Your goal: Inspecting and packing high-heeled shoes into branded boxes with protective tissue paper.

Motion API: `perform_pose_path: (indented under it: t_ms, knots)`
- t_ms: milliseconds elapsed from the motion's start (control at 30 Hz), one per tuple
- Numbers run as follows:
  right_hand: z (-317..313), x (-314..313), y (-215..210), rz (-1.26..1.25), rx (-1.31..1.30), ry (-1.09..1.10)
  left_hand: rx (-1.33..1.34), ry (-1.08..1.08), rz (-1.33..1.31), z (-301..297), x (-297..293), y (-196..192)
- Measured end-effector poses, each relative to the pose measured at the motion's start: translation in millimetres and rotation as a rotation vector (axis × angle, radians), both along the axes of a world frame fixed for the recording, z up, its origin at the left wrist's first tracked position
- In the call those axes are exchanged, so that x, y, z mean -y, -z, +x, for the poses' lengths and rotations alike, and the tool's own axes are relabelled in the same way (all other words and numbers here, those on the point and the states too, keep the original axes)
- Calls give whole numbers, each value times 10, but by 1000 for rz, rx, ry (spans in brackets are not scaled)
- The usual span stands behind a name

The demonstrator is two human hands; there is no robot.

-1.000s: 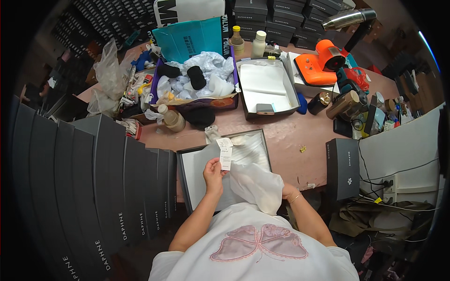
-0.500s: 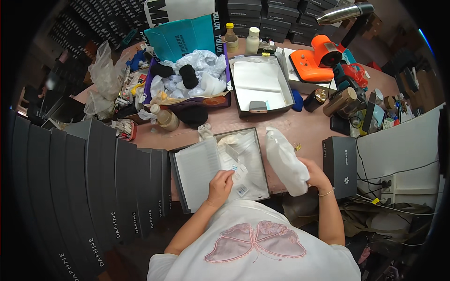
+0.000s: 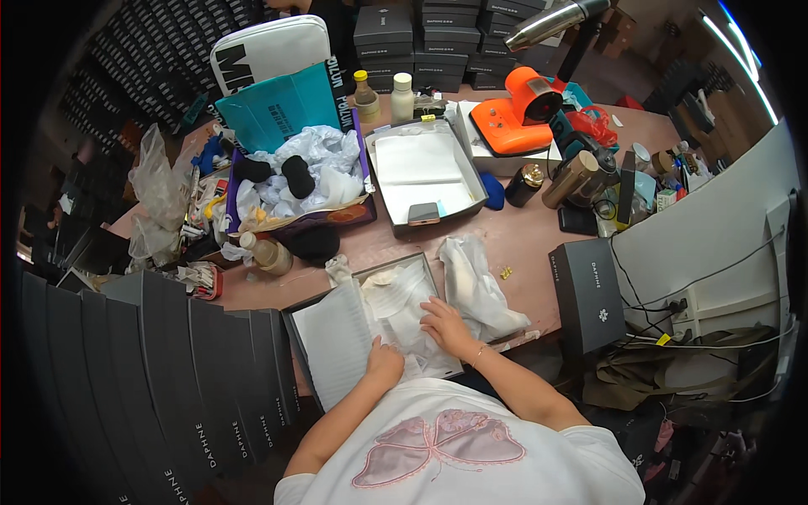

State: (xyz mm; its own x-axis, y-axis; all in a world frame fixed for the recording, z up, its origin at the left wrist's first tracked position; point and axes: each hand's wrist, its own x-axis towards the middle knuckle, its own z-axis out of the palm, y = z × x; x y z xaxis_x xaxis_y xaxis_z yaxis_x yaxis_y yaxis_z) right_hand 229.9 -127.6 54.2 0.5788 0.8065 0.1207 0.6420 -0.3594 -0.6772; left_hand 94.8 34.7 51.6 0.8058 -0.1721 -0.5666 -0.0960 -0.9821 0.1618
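An orange device (image 3: pixel 492 126) sits on a white box (image 3: pixel 526 162) near a silver nozzle (image 3: pixel 551 23) at the rear of a pink worktable (image 3: pixel 530 244). Beside it, a phone (image 3: pixel 423 212) lies in a paper-lined dark tray (image 3: pixel 450 222), next to a purple carton (image 3: pixel 360 210) heaped with crumpled white paper (image 3: pixel 332 147). Stacked dark grey boxes (image 3: pixel 143 362) line the left side.

Your place looks like a packing room or stockroom.
Dark, matching boxes (image 3: pixel 151 362) stand stacked at your left, and more grey boxes (image 3: pixel 442 67) pile up behind the pink table (image 3: pixel 532 251). White wrapping (image 3: pixel 337 337) lies in the open box (image 3: pixel 305 357) before you; crumpled plastic (image 3: pixel 332 151) fills a purple carton (image 3: pixel 332 219), near an orange machine (image 3: pixel 505 126).
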Motion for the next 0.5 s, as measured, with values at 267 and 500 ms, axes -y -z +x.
perform_pose_path:
  t_ms: [267, 500]
  knots:
    - [89, 506, -178, 323, -730, 329, 576, -321, -543, 43, -62, -64]
    - [367, 437, -320, 136, -101, 398, 452, -512, -925, -92, -4, -172]
